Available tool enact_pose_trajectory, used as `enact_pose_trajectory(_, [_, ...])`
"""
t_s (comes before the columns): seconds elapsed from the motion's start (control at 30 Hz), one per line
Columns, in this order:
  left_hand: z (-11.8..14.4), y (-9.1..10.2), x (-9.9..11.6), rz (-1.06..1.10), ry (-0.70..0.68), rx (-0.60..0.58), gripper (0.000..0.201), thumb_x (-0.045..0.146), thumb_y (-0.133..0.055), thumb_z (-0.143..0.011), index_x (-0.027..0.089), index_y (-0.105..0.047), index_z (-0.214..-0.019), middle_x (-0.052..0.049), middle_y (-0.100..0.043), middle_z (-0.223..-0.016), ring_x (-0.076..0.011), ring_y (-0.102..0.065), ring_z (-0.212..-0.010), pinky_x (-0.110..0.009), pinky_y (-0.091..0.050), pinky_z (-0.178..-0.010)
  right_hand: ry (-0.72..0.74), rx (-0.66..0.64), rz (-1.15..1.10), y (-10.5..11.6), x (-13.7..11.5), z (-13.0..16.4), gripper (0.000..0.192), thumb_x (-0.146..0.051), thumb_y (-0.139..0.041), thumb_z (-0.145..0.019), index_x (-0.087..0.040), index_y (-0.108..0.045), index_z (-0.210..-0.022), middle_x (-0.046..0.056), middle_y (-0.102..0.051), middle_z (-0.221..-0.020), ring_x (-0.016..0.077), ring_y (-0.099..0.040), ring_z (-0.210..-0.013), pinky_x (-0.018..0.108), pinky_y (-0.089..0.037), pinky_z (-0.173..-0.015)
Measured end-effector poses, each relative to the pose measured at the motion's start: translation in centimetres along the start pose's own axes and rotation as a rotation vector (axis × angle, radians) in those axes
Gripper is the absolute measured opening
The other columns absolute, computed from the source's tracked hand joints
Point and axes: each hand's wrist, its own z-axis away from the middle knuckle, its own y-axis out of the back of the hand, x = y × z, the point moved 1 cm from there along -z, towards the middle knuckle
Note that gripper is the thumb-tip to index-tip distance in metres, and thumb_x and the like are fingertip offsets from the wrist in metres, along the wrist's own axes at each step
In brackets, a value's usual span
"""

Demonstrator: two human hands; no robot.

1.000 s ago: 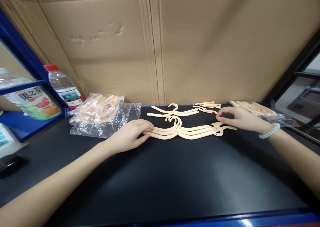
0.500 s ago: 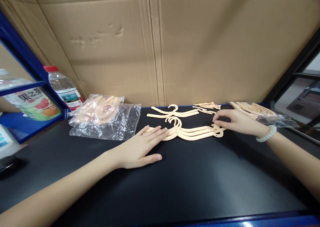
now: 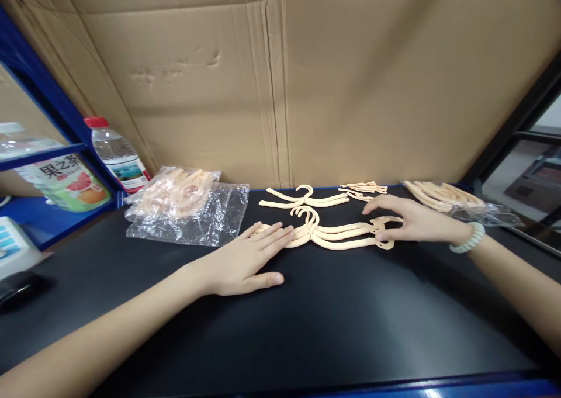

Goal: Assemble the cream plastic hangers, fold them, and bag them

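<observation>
Several cream plastic hangers (image 3: 339, 234) lie fanned on the black tabletop, their hooks bunched at the middle. Flat across their left ends rests my left hand (image 3: 245, 256), fingers stretched out and covering those ends. My right hand (image 3: 405, 220) is over the right ends, with its thumb and forefinger spread apart. By that thumb are small cream end pieces (image 3: 385, 245) with curved outlines; part of them is hidden by the hand. Behind the fan lie more hanger parts (image 3: 324, 201) with a hook. Thin cream strips (image 3: 363, 186) sit to their right.
On the left is a clear plastic bag (image 3: 184, 202) of cream pieces, beside a red-capped water bottle (image 3: 118, 158) and a blue shelf (image 3: 39, 217). Another bag (image 3: 447, 198) of cream pieces lies at the back right. A cardboard wall (image 3: 280, 94) closes off the back.
My right thumb and forefinger have parted from a pinch and the hand has shifted slightly at the hangers' right ends. My left hand stays in place.
</observation>
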Motion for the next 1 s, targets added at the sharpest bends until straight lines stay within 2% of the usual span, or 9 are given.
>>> enact_pose_trajectory(0.07, [0.0,0.0,0.0,0.004,0.000,0.004,0.073,0.055,-0.037,-0.097,0.027,-0.002,-0.154,-0.007,-0.011,-0.160,-0.0303,-0.011,-0.147,-0.053,-0.011,-0.118,0.068,-0.021,-0.011,-0.4,-0.4,0.0,0.070,-0.059,-0.074,-0.066,-0.022,-0.058,-0.123,0.011,-0.056,-0.132,0.0332,-0.049,-0.123,0.045,-0.040,-0.102])
enact_pose_trajectory(0.13, [0.0,0.0,0.0,0.001,0.004,0.001,0.073,0.055,-0.036,-0.097,0.027,-0.002,-0.154,-0.007,-0.011,-0.160,-0.0303,-0.010,-0.147,-0.054,-0.010,-0.118,0.098,-0.075,-0.008,-0.8,-0.8,0.0,0.075,-0.058,-0.075,-0.065,-0.021,-0.056,-0.127,0.012,-0.055,-0.132,0.0332,-0.048,-0.124,0.045,-0.040,-0.103])
enact_pose_trajectory(0.23, [0.1,0.0,0.0,-0.001,0.009,-0.005,0.073,0.056,-0.036,-0.097,0.027,-0.001,-0.154,-0.007,-0.010,-0.160,-0.0301,-0.009,-0.147,-0.054,-0.010,-0.117,0.099,-0.143,-0.009,-1.0,-1.4,-0.2,0.059,-0.053,-0.070,-0.074,-0.019,-0.060,-0.121,0.012,-0.062,-0.119,0.0291,-0.056,-0.112,0.041,-0.044,-0.097])
enact_pose_trajectory(0.4, [0.1,0.0,-0.1,0.007,0.003,-0.002,0.074,0.056,-0.037,-0.096,0.027,0.001,-0.154,-0.006,-0.011,-0.160,-0.0305,-0.010,-0.147,-0.056,-0.010,-0.117,0.079,-0.131,-0.037,-0.9,-1.5,-0.3,0.042,-0.045,-0.064,-0.080,-0.019,-0.064,-0.113,0.009,-0.065,-0.111,0.0250,-0.059,-0.102,0.037,-0.048,-0.088])
enact_pose_trajectory(0.6, [0.0,0.0,-0.1,0.026,0.001,0.003,0.072,0.055,-0.037,-0.097,0.029,-0.001,-0.154,-0.005,-0.010,-0.160,-0.0306,-0.011,-0.147,-0.055,-0.008,-0.117,0.067,-0.113,-0.045,-0.9,-1.2,-0.4,0.041,-0.049,-0.060,-0.082,-0.020,-0.065,-0.111,0.008,-0.066,-0.105,0.0239,-0.060,-0.093,0.037,-0.048,-0.083])
enact_pose_trajectory(0.83, [0.0,0.1,-0.1,0.040,0.022,-0.019,0.072,0.056,-0.036,-0.096,0.028,-0.004,-0.154,-0.005,-0.010,-0.161,-0.0299,-0.010,-0.147,-0.055,-0.007,-0.118,0.062,-0.105,-0.059,-0.8,-1.8,-0.4,0.041,-0.049,-0.060,-0.081,-0.019,-0.066,-0.108,0.009,-0.067,-0.103,0.0248,-0.061,-0.092,0.039,-0.048,-0.083])
enact_pose_trajectory(1.0, [-0.1,0.2,-0.3,0.050,0.032,0.022,0.068,0.054,-0.037,-0.097,0.028,-0.009,-0.154,-0.005,-0.013,-0.160,-0.0288,-0.012,-0.147,-0.054,-0.007,-0.118,0.045,-0.095,-0.035,-0.6,-2.3,-0.4,0.041,-0.049,-0.060,-0.081,-0.018,-0.066,-0.107,0.009,-0.067,-0.102,0.0251,-0.062,-0.092,0.038,-0.049,-0.083])
